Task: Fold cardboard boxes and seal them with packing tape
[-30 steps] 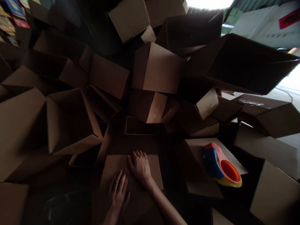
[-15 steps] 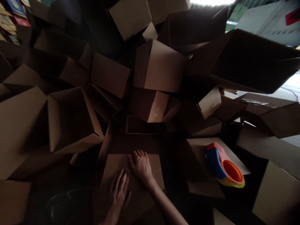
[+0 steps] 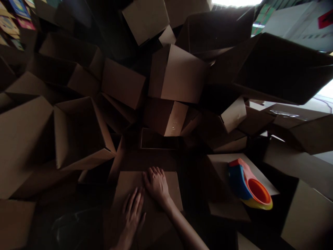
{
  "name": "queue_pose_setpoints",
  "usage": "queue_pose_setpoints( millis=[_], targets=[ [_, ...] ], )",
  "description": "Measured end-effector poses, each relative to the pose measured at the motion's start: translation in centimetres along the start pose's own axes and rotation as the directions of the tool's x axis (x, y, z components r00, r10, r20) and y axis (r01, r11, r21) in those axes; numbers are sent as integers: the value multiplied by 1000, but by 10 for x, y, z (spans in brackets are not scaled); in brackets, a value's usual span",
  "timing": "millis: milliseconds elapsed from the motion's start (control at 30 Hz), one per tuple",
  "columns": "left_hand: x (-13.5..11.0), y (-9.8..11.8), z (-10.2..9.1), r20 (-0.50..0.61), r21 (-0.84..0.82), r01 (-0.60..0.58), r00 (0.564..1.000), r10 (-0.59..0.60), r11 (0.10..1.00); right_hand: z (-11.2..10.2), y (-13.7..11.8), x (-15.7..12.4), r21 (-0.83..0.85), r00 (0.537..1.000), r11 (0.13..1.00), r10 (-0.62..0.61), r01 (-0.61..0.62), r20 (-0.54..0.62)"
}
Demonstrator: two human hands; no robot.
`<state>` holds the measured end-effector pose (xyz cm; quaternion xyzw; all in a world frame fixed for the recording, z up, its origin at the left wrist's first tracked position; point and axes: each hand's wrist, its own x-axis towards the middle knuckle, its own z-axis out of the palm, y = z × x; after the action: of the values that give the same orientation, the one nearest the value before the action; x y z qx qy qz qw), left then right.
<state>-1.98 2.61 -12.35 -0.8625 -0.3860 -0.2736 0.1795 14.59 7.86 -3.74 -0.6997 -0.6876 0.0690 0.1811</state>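
Observation:
My left hand (image 3: 133, 217) lies flat on a cardboard box flap (image 3: 173, 191), fingers spread and pointing away from me. My right hand (image 3: 156, 185) presses on the same flap just above and to the right, its fingers curved over the flap's far edge. Neither hand holds anything. To the right, a plastic tape dispenser (image 3: 249, 184) in blue, red and yellow, with an orange core, rests on a pale cardboard flap (image 3: 221, 166), out of reach of my fingers.
Several cardboard boxes (image 3: 177, 74) are piled at odd angles all around and ahead, many with open flaps. Coloured books (image 3: 18, 10) show at the top left. Pale floor (image 3: 322, 104) with a thin cable appears at the far right.
The whole view has shifted slightly, so the boxes and the tape dispenser sit a little further right. My hands stay on the flap.

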Motion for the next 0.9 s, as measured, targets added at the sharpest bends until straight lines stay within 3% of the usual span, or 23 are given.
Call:
queue_pose_setpoints(
  millis=[467,633,767,900],
  targets=[
    [-3,-2,4,-27,13,-31,999,31,999,1,0,0,4,1000,1000,0,0,4],
    [2,1,-2,-6,-31,2,1000,-2,1000,0,-1,-1,6,1000,1000,8,-8,11],
    [9,5,-9,-49,-60,63,997,-66,996,1,0,-1,13,1000,1000,4,-4,18],
    [14,4,-14,-54,-47,13,998,-15,999,1,1,0,20,1000,1000,-3,3,5]
  ],
)
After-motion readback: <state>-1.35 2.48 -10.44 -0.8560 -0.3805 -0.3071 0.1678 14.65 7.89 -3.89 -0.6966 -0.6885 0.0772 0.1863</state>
